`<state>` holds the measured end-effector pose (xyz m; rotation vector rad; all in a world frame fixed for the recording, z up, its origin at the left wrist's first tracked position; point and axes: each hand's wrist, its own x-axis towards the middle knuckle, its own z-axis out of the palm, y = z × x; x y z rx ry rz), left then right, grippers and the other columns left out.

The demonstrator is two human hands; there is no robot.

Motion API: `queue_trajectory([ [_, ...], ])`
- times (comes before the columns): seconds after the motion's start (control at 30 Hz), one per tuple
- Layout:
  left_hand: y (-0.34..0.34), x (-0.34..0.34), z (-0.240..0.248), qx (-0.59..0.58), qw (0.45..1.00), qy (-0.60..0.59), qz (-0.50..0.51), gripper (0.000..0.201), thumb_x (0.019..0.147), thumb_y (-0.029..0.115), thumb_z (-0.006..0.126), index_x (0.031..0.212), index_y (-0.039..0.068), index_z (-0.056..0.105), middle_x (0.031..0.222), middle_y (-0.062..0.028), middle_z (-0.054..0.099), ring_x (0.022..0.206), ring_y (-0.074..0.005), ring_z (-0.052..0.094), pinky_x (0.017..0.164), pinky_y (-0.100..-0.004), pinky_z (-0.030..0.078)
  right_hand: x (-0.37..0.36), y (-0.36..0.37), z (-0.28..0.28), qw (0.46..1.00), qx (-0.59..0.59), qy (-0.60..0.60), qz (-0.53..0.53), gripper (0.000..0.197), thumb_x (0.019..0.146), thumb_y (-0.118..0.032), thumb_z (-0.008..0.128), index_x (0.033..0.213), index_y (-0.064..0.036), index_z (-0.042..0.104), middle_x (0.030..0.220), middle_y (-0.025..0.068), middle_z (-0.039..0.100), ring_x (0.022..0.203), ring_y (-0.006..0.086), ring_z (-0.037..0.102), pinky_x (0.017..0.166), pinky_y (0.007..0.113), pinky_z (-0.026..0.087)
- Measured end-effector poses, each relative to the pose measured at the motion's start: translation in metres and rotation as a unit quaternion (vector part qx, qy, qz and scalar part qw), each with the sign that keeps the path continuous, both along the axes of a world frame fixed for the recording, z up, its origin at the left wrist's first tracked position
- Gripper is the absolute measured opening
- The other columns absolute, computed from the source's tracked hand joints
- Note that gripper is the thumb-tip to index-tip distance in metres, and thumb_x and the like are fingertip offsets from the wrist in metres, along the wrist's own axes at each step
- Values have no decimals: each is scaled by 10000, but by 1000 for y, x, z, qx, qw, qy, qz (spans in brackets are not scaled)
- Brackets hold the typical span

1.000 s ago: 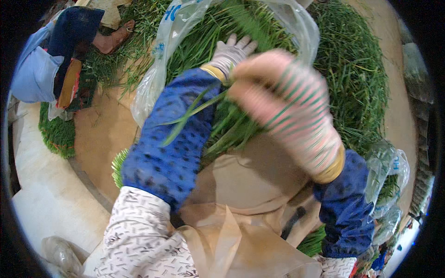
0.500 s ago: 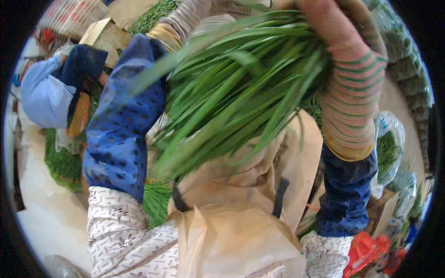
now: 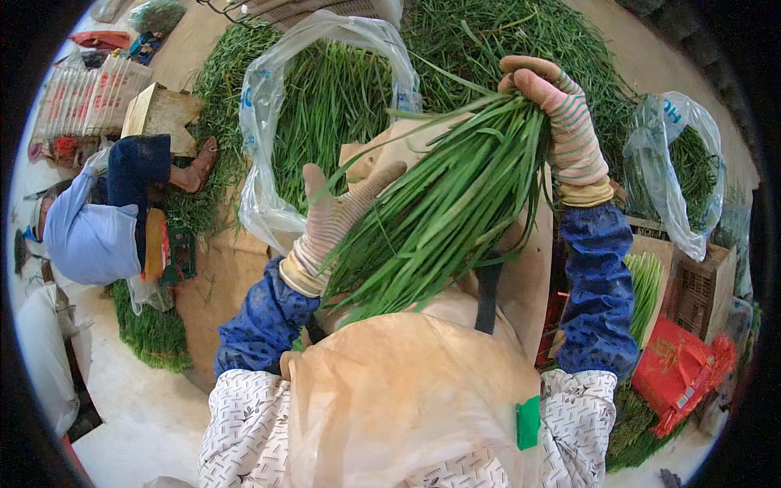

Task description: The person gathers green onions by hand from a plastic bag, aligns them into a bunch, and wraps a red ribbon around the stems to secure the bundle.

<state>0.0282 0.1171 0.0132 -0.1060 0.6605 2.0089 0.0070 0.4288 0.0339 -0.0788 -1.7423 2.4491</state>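
Note:
My right hand (image 3: 565, 122), in a striped knit glove, is closed around one end of a bunch of garlic chives (image 3: 455, 207). The long green leaves fan down and left from it, over my lap. My left hand (image 3: 338, 220), gloved too, is beside the leaf tips with thumb and fingers spread, and grips nothing. Blue oversleeves cover both forearms. Below the leaves is my tan, stained apron (image 3: 407, 382). Just beyond my left hand stands an open clear plastic bag (image 3: 259, 154) with chives (image 3: 333, 106) inside.
Loose green leaves (image 3: 521, 41) are heaped at the far side. Another clear bag (image 3: 691, 220) of greens is at right, above a crate (image 3: 704, 285) and a red bag (image 3: 675, 366). At left a person (image 3: 93, 228) in light blue sits near tied chives (image 3: 150, 325).
Both hands have come lower and farther into view. My left hand now shows below the open bag, fingers spread. The chives hang from my right hand, less blurred; the bag and leaf heap are now visible.

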Motion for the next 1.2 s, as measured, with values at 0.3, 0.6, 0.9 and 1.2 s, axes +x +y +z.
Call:
queue_trajectory([
  [0.3, 30, 18, 21, -182, 958, 206, -79, 1043, 550, 346, 896, 1433, 55, 422, 1348, -98, 565, 1200, -246, 557, 1056, -412, 424, -18, -50, 70, 983, -171, -16, -68, 114, 892, -115, 654, 961, -24, 661, 796, 56, 658, 643, 159, 623, 599, 266, 523],
  [0.6, 58, 23, 22, 19, 987, 119, -105, 887, 661, 433, 821, 1369, 28, 469, 1251, -184, 602, 1034, -301, 642, 822, -378, 559, -22, -45, 84, 986, -120, 41, -109, 171, 894, -122, 648, 1025, -12, 656, 823, 46, 650, 689, 129, 603, 625, 238, 496],
  [0.9, 31, 30, 14, -74, 980, -42, -181, 840, 680, 391, 800, 1321, -46, 476, 1026, -241, 662, 580, -213, 635, 541, -313, 556, -5, -2, -57, 981, -80, -14, -176, 234, 917, -162, 659, 1096, -12, 667, 903, 102, 701, 833, 177, 680, 717, 286, 575],
  [1.2, 82, -59, 49, -378, 817, 282, -333, 518, 704, 58, 740, 1196, 23, 581, 915, -65, 659, 702, -121, 607, 582, -266, 510, 7, 74, -80, 959, 114, -28, -259, 574, 877, -331, 691, 1326, -16, 522, 1170, 84, 640, 1013, 172, 610, 887, 286, 483],
])
